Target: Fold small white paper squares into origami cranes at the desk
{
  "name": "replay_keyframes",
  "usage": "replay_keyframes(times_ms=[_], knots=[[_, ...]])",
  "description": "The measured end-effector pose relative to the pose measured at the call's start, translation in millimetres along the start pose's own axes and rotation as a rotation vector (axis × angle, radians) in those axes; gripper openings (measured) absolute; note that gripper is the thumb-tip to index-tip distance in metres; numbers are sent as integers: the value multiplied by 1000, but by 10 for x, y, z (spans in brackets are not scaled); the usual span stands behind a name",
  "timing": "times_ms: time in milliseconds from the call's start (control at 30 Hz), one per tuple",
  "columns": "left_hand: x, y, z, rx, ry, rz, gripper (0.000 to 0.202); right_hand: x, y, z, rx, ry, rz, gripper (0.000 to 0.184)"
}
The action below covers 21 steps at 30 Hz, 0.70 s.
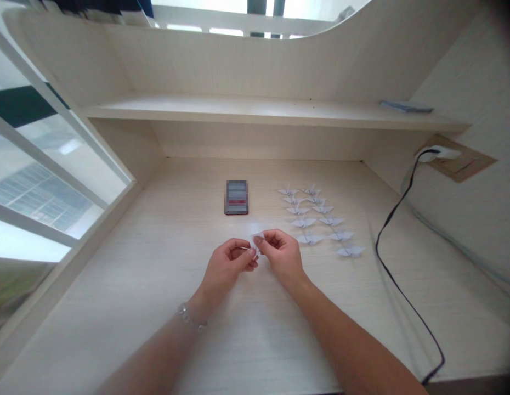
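Note:
A small piece of folded white paper (258,236) is held between my two hands above the middle of the desk. My left hand (230,260) pinches its lower left side with thumb and fingers. At the upper right side, my right hand (282,252) grips it between thumb and bent forefinger. My fingers cover much of the paper, so its full shape is hidden. Just right of my right hand, several white folded paper cranes (304,223) stand in two rows on the desk.
A dark rectangular packet (236,197), blurred out, lies beyond my hands. A black cable (378,241) runs from a wall socket (464,159) down the desk's right side. Above the back is a shelf (255,109) with a flat bluish item (406,106). Window bars stand at left.

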State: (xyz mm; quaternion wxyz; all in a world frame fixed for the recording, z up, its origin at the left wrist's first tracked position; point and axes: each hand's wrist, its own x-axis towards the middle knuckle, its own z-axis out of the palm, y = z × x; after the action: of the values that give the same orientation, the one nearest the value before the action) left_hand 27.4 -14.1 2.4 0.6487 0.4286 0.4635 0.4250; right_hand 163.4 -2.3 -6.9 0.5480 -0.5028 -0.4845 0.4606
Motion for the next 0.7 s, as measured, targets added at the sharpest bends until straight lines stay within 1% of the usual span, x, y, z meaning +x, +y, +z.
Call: replay_keyframes(times_ms=[200, 300, 400, 533, 633, 700], knots=[[10, -53, -66, 37, -73, 8, 32, 21, 35, 2, 29, -52, 66, 20], [23, -13, -128, 31, -44, 35, 36, 39, 47, -9, 49, -90, 97, 19], [46, 34, -174, 26, 6, 76, 29, 37, 65, -7, 79, -156, 147, 20], [81, 48, -215, 116, 24, 58, 14, 36, 96, -32, 150, -240, 245, 20], [108, 25, -246, 111, 65, 52, 11, 53, 126, -80, 197, -286, 325, 23], [126, 1, -264, 70, 62, 45, 9, 63, 145, -107, 243, -298, 344, 23]])
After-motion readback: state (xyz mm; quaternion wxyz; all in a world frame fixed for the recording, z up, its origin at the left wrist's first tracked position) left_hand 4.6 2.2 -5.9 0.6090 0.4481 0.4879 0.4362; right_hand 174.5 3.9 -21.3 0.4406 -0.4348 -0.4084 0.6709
